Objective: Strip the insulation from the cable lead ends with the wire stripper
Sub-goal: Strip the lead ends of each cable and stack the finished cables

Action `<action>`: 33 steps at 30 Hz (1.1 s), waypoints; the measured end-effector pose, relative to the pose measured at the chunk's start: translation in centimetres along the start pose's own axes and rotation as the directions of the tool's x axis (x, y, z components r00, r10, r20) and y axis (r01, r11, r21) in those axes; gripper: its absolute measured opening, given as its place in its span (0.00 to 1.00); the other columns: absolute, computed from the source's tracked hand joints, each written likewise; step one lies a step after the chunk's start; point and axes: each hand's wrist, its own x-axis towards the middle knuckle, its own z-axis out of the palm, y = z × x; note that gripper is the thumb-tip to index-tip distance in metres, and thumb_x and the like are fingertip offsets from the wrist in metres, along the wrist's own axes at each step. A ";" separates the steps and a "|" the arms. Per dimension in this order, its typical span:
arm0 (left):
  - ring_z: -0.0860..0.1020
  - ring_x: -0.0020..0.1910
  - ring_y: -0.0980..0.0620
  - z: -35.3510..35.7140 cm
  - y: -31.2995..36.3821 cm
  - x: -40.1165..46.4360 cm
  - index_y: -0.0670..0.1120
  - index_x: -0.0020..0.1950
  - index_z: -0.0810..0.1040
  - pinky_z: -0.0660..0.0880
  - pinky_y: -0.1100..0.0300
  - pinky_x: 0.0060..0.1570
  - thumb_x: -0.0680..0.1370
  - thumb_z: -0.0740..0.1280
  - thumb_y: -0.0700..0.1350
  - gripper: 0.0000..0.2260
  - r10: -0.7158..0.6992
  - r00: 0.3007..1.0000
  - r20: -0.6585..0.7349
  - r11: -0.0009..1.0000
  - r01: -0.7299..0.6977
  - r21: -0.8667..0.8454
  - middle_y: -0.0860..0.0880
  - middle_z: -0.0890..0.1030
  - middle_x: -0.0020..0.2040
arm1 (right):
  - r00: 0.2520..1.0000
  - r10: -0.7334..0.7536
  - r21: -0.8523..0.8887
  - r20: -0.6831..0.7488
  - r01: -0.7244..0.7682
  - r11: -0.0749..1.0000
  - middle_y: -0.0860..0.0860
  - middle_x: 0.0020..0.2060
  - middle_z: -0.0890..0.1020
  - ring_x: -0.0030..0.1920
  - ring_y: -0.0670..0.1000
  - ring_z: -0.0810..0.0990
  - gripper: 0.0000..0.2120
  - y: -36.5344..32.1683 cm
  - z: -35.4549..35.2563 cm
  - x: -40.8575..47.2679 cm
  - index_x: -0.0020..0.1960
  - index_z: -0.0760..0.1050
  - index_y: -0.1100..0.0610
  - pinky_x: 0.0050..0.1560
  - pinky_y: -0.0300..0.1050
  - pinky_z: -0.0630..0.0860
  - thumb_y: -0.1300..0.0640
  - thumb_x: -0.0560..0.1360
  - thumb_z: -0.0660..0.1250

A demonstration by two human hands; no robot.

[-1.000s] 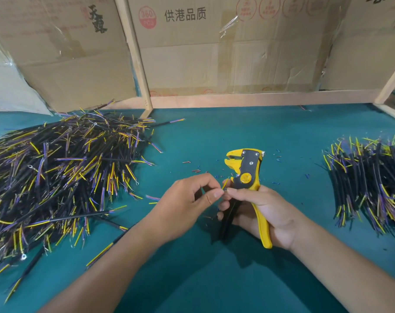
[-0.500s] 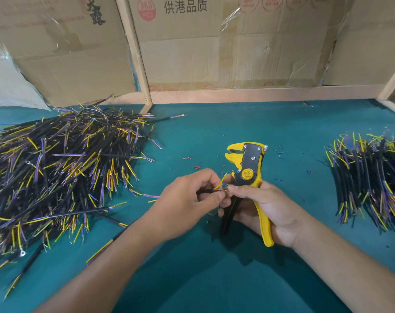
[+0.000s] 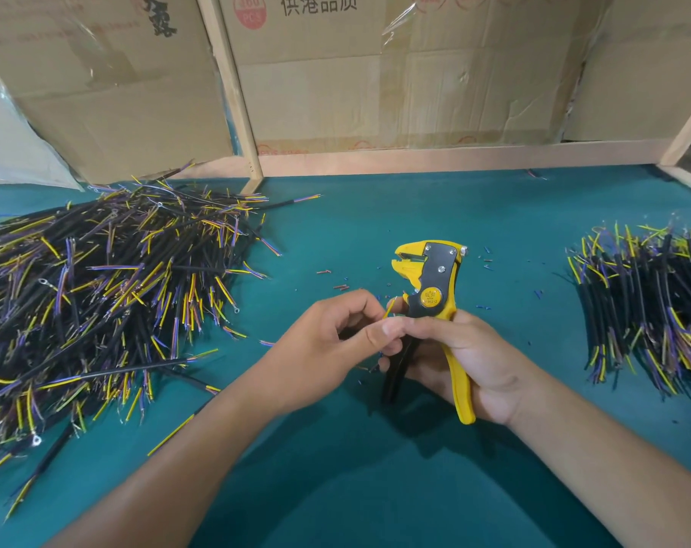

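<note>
My right hand [image 3: 460, 363] grips the handles of a yellow and black wire stripper [image 3: 432, 286], whose jaws point up and left and stand apart with nothing in them. My left hand [image 3: 338, 344] pinches a short cable lead [image 3: 390, 308] between thumb and fingers; only its yellow tip shows, just left of the stripper's pivot. The thumb and forefinger of my right hand touch the same lead end. The rest of that cable is hidden inside my left hand.
A big heap of black cables with yellow and purple leads [image 3: 98, 294] covers the left of the green table [image 3: 375, 488]. A smaller stack of cables [image 3: 652, 306] lies at the right. Insulation scraps [image 3: 339, 286] dot the middle. Cardboard boxes [image 3: 395, 73] and wooden rails close the back.
The hands and the stripper have stayed together and shifted slightly. The yellow lead tip now sticks out more clearly between my fingertips.
</note>
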 end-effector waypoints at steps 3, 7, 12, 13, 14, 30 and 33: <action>0.77 0.35 0.60 0.1 0.2 0.0 0.43 0.43 0.75 0.71 0.70 0.42 0.81 0.62 0.50 0.12 -0.005 1.000 0.003 1.000 0.005 -0.030 0.58 0.81 0.36 | 1.000 -0.002 0.007 0.000 0.002 1.000 0.58 0.41 0.78 0.39 0.55 0.78 0.09 0.0 0.0 0.0 0.52 0.82 0.60 0.46 0.55 0.81 0.64 0.72 0.71; 0.79 0.40 0.50 -0.2 -0.2 -0.1 0.38 0.46 0.75 0.76 0.49 0.45 0.79 0.69 0.47 0.12 -0.014 1.000 0.004 1.000 0.014 0.006 0.43 0.84 0.41 | 0.999 0.007 -0.008 -0.036 -0.007 1.000 0.60 0.44 0.81 0.43 0.59 0.80 0.08 0.1 0.1 0.0 0.51 0.83 0.59 0.46 0.54 0.81 0.64 0.71 0.73; 0.79 0.39 0.40 -0.3 -0.6 -0.2 0.44 0.47 0.75 0.76 0.39 0.48 0.78 0.70 0.46 0.08 -0.035 0.999 0.015 0.999 0.034 0.036 0.44 0.83 0.40 | 1.000 0.003 0.005 -0.023 -0.003 1.000 0.62 0.45 0.82 0.42 0.60 0.81 0.08 0.0 0.1 -0.1 0.52 0.81 0.60 0.45 0.55 0.81 0.65 0.74 0.70; 0.79 0.40 0.39 -0.3 -0.6 -0.2 0.45 0.46 0.76 0.76 0.38 0.49 0.78 0.70 0.48 0.08 -0.036 0.999 0.016 0.998 0.035 0.053 0.45 0.83 0.40 | 1.000 0.000 0.003 -0.017 0.000 1.000 0.62 0.45 0.82 0.41 0.59 0.81 0.07 0.0 0.1 -0.2 0.52 0.81 0.60 0.45 0.54 0.81 0.65 0.74 0.70; 0.80 0.40 0.39 -0.3 -0.6 -0.2 0.47 0.46 0.76 0.77 0.38 0.49 0.77 0.70 0.51 0.08 -0.035 0.999 0.017 0.996 0.033 0.079 0.46 0.84 0.40 | 1.000 -0.002 -0.004 -0.016 0.002 1.000 0.63 0.46 0.82 0.41 0.59 0.82 0.07 0.0 0.1 -0.2 0.52 0.81 0.60 0.45 0.54 0.81 0.66 0.75 0.70; 0.66 0.29 0.53 -0.6 0.3 -0.4 0.54 0.42 0.67 0.64 0.56 0.33 0.78 0.68 0.50 0.10 0.138 0.982 -0.126 0.651 0.006 0.759 0.55 0.68 0.26 | 0.997 -0.076 -0.092 -0.013 0.075 0.993 0.58 0.37 0.76 0.39 0.57 0.76 0.08 -0.1 0.7 -0.5 0.52 0.81 0.59 0.44 0.53 0.81 0.67 0.74 0.70; 0.69 0.34 0.45 -0.5 0.2 -0.3 0.51 0.45 0.66 0.69 0.53 0.35 0.79 0.64 0.48 0.08 0.135 0.985 -0.108 0.530 0.020 0.848 0.53 0.71 0.33 | 0.997 -0.079 -0.100 -0.016 0.077 0.992 0.58 0.36 0.76 0.39 0.57 0.76 0.08 -0.1 0.8 -0.5 0.51 0.82 0.58 0.44 0.53 0.81 0.67 0.74 0.71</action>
